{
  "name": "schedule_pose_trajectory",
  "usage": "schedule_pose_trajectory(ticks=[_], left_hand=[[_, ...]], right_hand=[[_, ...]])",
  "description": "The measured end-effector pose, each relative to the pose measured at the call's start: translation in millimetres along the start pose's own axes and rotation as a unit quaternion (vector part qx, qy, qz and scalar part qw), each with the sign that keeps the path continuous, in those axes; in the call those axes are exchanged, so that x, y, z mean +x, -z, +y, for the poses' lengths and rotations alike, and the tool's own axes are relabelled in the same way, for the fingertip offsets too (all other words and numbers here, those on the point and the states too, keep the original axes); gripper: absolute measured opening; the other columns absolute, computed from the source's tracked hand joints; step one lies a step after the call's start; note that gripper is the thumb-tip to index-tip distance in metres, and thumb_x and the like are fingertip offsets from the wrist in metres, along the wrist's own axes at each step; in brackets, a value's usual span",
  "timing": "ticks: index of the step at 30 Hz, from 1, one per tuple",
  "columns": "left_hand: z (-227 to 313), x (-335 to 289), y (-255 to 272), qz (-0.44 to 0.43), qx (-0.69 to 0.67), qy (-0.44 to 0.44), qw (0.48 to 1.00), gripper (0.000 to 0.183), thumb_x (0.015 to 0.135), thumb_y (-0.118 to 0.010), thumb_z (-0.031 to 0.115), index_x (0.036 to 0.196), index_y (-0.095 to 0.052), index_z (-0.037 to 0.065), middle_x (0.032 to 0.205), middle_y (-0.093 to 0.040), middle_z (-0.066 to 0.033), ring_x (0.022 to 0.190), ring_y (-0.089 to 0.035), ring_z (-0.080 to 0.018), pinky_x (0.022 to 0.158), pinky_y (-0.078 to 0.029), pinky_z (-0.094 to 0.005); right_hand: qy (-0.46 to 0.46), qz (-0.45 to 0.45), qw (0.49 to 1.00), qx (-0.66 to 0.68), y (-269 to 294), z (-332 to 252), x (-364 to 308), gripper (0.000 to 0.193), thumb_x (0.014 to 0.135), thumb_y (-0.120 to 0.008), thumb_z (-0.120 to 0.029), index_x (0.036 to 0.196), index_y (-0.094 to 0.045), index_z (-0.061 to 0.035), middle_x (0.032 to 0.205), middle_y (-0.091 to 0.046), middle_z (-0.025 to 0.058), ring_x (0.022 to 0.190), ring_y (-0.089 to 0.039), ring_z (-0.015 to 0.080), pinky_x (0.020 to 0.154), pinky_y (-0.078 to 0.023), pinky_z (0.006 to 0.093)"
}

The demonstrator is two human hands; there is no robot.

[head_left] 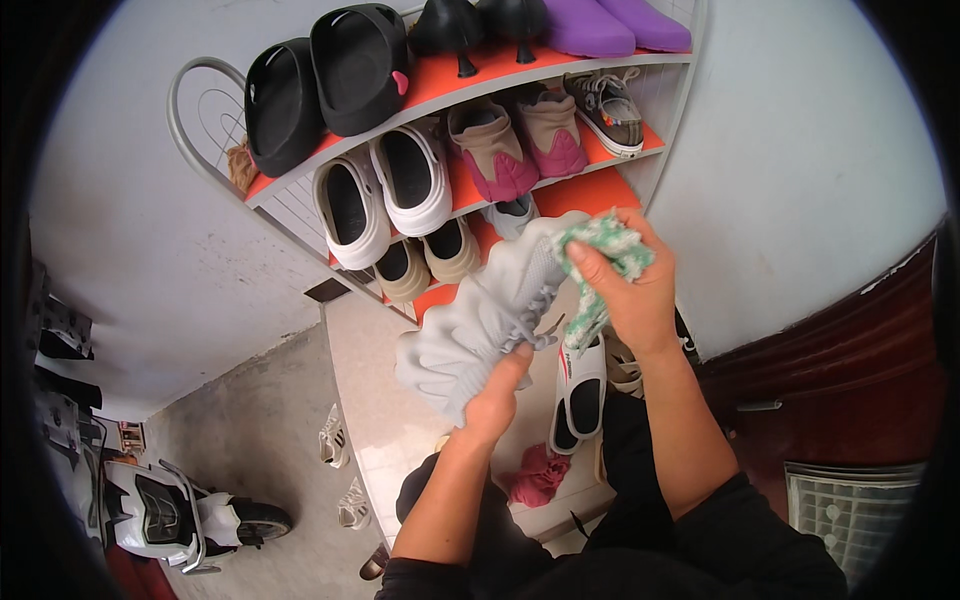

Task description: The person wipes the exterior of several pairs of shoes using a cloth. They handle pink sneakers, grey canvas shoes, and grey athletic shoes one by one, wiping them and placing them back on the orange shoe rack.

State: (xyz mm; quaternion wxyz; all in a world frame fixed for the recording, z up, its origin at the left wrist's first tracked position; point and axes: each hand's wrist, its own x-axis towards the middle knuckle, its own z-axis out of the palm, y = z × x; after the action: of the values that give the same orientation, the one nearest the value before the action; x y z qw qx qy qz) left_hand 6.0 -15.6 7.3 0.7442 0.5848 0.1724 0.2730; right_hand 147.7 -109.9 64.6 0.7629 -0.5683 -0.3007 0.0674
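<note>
A pale grey sneaker point(470, 325) with a wavy, ridged sole and grey laces is held up in front of the rack, tilted with one end toward the upper right. My left hand point(495, 395) grips its lower end, the thumb lying by the laces. At the other end, my right hand point(640, 285) is closed on a green and white cloth point(612, 250), which touches the sneaker there. Part of the cloth hangs down below my right fingers. The fingers of my left hand are mostly hidden behind the shoe.
The shoe rack point(420, 95) with orange shelves carries clogs, heels and sneakers. White slippers point(580, 390) and a dark pink cloth point(538, 475) lie on the tiles by my legs. White sneakers point(335, 437) and a motorbike point(190, 515) are at the left, a dark red door point(830, 370) at the right.
</note>
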Motion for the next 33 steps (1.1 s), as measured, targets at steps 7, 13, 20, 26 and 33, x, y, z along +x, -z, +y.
schedule_pose_trajectory(ticks=[7,13,20,26,33], left_hand=[[-11,-1,14,0.03,0.013,0.091,0.995,0.036,0.082,-0.06,0.012,0.115,-0.055,0.0,0.11,-0.058,-0.0059,0.1,-0.053,-0.0162,0.086,-0.041,-0.0284],[-4,1,11,0.045,-0.084,0.07,0.993,0.037,0.081,-0.062,0.014,0.115,-0.056,0.001,0.11,-0.058,-0.0048,0.103,-0.051,-0.0155,0.089,-0.039,-0.0281],[16,-3,1,0.023,0.093,0.013,0.995,0.027,0.083,-0.059,0.016,0.107,-0.058,0.003,0.097,-0.059,-0.0042,0.088,-0.054,-0.0155,0.075,-0.044,-0.0289],[4,4,4,-0.041,0.685,-0.289,0.668,0.009,0.079,-0.053,0.007,0.082,-0.06,0.003,0.084,-0.059,-0.0063,0.076,-0.057,-0.0166,0.067,-0.047,-0.0328],[-10,4,18,-0.132,0.883,-0.449,-0.036,0.016,0.082,-0.045,0.01,0.087,-0.059,0.002,0.085,-0.057,-0.0065,0.083,-0.058,-0.018,0.081,-0.048,-0.0324]], right_hand=[[0.069,-0.047,0.973,-0.217,2,3,1,0.02,0.077,-0.069,-0.004,0.091,-0.055,0.0002,0.077,-0.056,0.0018,0.069,-0.051,0.008,0.061,-0.043,0.023],[0.023,0.015,0.99,-0.142,9,12,2,0.023,0.077,-0.07,-0.006,0.093,-0.055,0.0011,0.079,-0.058,0.0051,0.069,-0.053,0.0101,0.061,-0.044,0.0243],[-0.005,0.005,0.998,-0.058,1,1,0,0.023,0.078,-0.071,-0.008,0.093,-0.055,0.0013,0.08,-0.059,0.0002,0.072,-0.052,0.0051,0.063,-0.043,0.0207],[0.004,-0.146,0.987,-0.073,-4,-1,-9,0.025,0.075,-0.071,-0.005,0.095,-0.056,0.0004,0.084,-0.057,0.0029,0.076,-0.055,0.0117,0.066,-0.044,0.0247],[0.087,-0.126,0.953,-0.26,-13,3,-12,0.031,0.067,-0.069,-0.001,0.096,-0.056,-0.0022,0.088,-0.057,0.0101,0.078,-0.058,0.028,0.068,-0.046,0.0321]])
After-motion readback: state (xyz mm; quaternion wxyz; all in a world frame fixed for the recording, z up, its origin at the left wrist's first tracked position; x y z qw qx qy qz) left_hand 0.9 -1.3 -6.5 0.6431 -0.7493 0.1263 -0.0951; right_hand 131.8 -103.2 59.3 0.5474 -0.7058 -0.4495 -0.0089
